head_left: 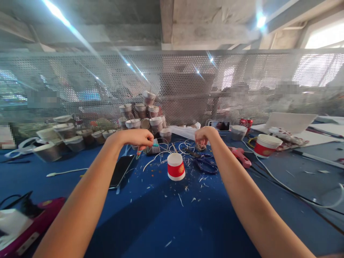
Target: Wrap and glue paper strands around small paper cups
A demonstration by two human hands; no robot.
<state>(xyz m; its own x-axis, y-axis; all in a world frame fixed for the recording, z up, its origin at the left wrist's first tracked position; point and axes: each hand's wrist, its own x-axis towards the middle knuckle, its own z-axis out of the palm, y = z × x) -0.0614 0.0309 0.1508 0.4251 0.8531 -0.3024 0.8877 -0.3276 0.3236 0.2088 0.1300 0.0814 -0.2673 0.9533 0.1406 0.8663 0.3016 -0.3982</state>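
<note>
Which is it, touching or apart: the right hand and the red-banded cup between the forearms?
Apart. The head view shows a plain gap, with blue tabletop visible, between the right hand and the red-banded cup.

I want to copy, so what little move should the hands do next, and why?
Maybe bring the left hand and right hand closer to the middle red-and-white cup: it stands nearer the body, and neither hand touches it.

Tabletop: deep blue. Central paper cup: white, with a red band bearing a gold emblem. Scissors handles: dark blue. Glue gun: pink. Left phone: black. Lower-left casing: magenta. Partition: grey, with a regular pattern of small perforations.
</note>
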